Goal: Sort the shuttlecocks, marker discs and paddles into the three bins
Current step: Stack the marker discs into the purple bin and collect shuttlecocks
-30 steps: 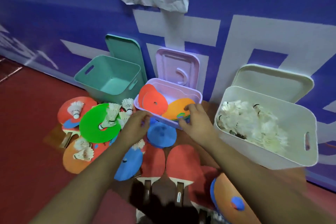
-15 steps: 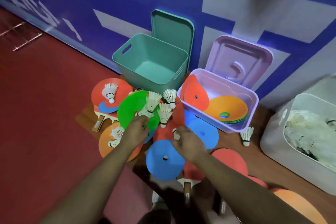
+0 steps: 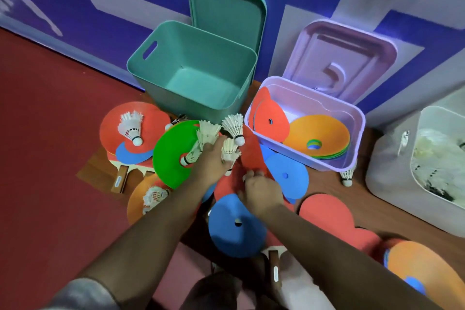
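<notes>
Fingers (image 3: 220,143) of the left hand (image 3: 212,163) clasped a shuttlecock (image 3: 230,152), feathers pointing away toward the teal bin (image 3: 153,75), while the right hand (image 3: 261,190) curled just beside it, hold unclear.

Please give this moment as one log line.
left hand: among loose shuttlecocks on green disc | right hand: curled over red paddle | teal bin: empty | purple bin: discs | white bin: binned shuttlecocks

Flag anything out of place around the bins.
One shuttlecock stands alone on the floor between the purple bin and the white bin, away from the others. Red discs lean on edge inside the purple bin.
</notes>
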Demonstrator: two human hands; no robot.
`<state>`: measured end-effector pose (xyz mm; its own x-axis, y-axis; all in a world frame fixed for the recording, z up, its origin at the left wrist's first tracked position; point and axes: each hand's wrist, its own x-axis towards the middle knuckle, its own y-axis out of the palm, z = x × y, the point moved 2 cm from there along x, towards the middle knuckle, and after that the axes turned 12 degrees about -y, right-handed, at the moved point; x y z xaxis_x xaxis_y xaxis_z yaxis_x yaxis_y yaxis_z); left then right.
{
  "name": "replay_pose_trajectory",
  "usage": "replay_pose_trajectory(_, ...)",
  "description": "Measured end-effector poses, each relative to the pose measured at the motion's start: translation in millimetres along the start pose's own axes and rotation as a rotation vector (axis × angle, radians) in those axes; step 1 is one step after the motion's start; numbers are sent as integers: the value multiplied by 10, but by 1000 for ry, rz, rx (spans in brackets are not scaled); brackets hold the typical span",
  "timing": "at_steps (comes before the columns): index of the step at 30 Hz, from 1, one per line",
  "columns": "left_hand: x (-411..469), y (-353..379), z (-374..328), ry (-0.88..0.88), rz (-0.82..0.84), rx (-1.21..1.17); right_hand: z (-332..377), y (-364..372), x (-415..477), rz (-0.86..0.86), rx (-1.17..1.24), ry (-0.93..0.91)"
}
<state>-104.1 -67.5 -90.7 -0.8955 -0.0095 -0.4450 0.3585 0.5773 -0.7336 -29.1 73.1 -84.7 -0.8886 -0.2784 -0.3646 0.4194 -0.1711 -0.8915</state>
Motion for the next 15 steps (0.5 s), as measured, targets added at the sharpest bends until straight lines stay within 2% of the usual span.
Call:
replay_pose_trajectory(6, -24, 20, 5, 136, -17, -97, -61, 83, -6, 37, -35, -15)
replay_pose_trajectory(12, -116, -37, 77, 139, -92, -151, -84, -17, -72, -134, 15, -78)
replay_pose_trajectory(15, -201, -124, 85, 155, -109, -194, -86, -152, -115, -217, 210, -138)
